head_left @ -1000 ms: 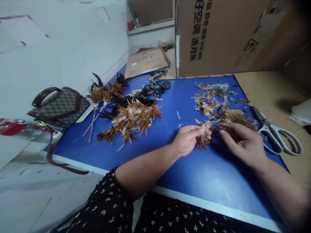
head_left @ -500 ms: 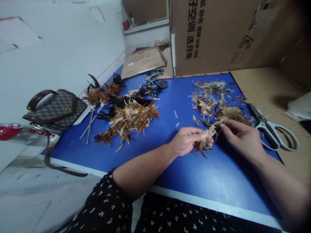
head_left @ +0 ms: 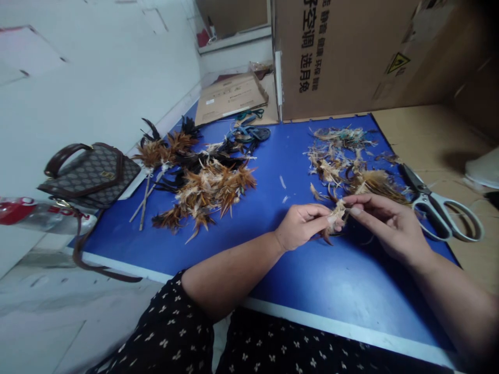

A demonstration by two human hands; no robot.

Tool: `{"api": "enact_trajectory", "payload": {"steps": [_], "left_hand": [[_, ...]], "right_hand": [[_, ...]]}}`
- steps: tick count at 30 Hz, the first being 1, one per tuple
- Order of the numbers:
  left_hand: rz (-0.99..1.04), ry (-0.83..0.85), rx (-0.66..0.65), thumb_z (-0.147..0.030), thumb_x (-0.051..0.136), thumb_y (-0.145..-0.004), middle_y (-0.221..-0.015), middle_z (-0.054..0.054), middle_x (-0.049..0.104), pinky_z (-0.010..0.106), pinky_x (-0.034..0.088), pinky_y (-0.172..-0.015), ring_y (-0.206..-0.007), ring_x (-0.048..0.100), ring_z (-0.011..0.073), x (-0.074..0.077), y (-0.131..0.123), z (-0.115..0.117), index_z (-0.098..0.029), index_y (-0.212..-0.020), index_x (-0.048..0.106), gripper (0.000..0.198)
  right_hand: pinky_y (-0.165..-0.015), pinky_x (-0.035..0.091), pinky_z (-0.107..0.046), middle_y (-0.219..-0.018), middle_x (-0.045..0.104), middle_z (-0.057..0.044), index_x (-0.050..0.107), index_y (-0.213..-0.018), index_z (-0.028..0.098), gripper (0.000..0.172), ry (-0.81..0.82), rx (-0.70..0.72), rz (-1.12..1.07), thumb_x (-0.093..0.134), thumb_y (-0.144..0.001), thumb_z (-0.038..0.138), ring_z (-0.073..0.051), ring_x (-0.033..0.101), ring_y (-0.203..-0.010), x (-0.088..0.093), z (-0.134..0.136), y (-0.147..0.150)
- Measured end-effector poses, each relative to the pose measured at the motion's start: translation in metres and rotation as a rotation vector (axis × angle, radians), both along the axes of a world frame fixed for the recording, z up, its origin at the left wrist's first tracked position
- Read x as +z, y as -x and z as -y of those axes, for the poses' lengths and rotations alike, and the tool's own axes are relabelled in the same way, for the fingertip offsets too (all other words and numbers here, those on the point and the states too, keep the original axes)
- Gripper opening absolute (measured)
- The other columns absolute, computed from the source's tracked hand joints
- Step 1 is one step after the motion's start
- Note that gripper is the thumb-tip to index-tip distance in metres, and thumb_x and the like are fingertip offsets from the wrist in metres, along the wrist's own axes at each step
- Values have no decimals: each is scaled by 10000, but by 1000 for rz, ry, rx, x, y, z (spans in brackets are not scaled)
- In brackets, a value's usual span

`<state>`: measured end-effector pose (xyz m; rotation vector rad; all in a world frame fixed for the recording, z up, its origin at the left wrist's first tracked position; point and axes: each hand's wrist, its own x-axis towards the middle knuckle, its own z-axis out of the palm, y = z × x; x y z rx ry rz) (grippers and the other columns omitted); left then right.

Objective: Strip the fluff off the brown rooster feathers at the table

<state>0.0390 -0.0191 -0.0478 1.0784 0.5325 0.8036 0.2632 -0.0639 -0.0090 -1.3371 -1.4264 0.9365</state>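
Between the thumb and fingers of my left hand [head_left: 306, 227] is a small bunch of cream and brown feathers [head_left: 337, 212]. My right hand [head_left: 385, 223] is pinched closed at the right side of that bunch; a thin pale strand seems to lie at its fingertips, too fine to name surely. Just beyond both hands lies a loose heap of feathers [head_left: 331, 169], tan, cream and bluish. Farther left spreads a pile of rusty brown feather bunches [head_left: 212, 187], with black feathers behind it.
Large scissors [head_left: 432, 202] lie right of my right hand. Two crossed sticks [head_left: 146, 200] carry brown and black feathers at the left. A handbag [head_left: 91, 174] and a plastic bottle [head_left: 47, 215] sit at the left edge. Cardboard boxes [head_left: 351, 57] stand behind the blue table surface [head_left: 280, 291].
My right hand has shifted slightly, its fingertips now closer to the feather bunch. The bunch has turned more upright in my left hand, and fewer of its brown tips show below.
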Motion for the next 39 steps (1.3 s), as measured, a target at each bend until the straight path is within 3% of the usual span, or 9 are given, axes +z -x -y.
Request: {"api": "enact_trajectory", "payload": {"steps": [6, 11, 15, 17, 20, 23, 25, 32, 39], "left_hand": [[-42, -60, -65, -556, 952, -870, -1023, 153, 838, 298, 681, -710, -834, 793, 184, 5, 2, 1, -109, -976, 874, 466], [-55, -88, -69, -515, 957, -872, -1062, 163, 833, 303, 697, -819, -892, 818, 188, 6, 2, 2, -105, -943, 882, 423], [-31, -79, -60, -521, 973, -851, -1037, 146, 823, 312, 701, -821, -884, 823, 194, 5, 1, 3, -119, -924, 887, 417], [-31, -76, -42, -531, 966, -856, -1026, 141, 822, 320, 705, -826, -883, 822, 195, 6, 1, 4, -128, -929, 891, 417], [-59, -103, -4, -557, 942, -873, -1032, 149, 826, 343, 714, -847, -896, 816, 203, 10, 2, 3, -131, -926, 895, 432], [-80, -118, 15, -595, 941, -858, -1025, 157, 827, 357, 715, -823, -879, 802, 208, 14, 3, 3, -124, -926, 891, 478], [-92, -119, 9, -616, 942, -848, -1004, 153, 825, 359, 711, -794, -847, 786, 201, 14, 3, 3, -121, -922, 885, 504], [-35, -23, -8, -595, 983, -809, -1041, 143, 829, 344, 707, -786, -903, 815, 213, 7, 0, 3, -121, -925, 856, 504], [-77, -24, -47, -590, 969, -826, -1016, 145, 833, 333, 700, -770, -903, 809, 208, 11, 2, 4, -125, -917, 850, 488]], "right_hand": [[-715, 573, -285, -836, 799, -52, 809, -851, 215, 502, 53, 22, -59, 934, -826, 700, -179, 700, -736, -1, -3, -1], [-574, 447, -244, -754, 730, -15, 789, -838, 207, 583, -13, -258, -89, 975, -713, 746, -117, 559, -616, -7, -8, -7], [-515, 357, -245, -667, 661, 7, 771, -843, 206, 545, -33, -416, -20, 930, -794, 725, -108, 480, -567, -7, -10, -13], [-518, 355, -259, -633, 646, -3, 768, -781, 196, 589, -15, -373, 75, 875, -839, 773, -113, 471, -563, -3, -9, -15], [-548, 410, -276, -648, 689, -36, 789, -722, 185, 690, 42, -174, 138, 810, -852, 863, -132, 522, -585, 2, -7, -13], [-754, 585, -309, -927, 847, -82, 869, -914, 203, 623, 101, 28, 12, 892, -808, 817, -204, 722, -791, 5, -4, -7], [-844, 621, -337, -1000, 873, -99, 878, -997, 212, 597, 157, 97, -54, 935, -795, 771, -235, 772, -870, 4, -4, -4], [-726, 598, -284, -858, 829, -81, 843, -899, 195, 536, 162, 86, -91, 965, -798, 707, -193, 740, -758, 1, -4, -5], [-710, 606, -281, -845, 817, -65, 830, -870, 207, 508, 90, 8, -93, 971, -796, 689, -183, 724, -736, 0, -5, -4]]}}
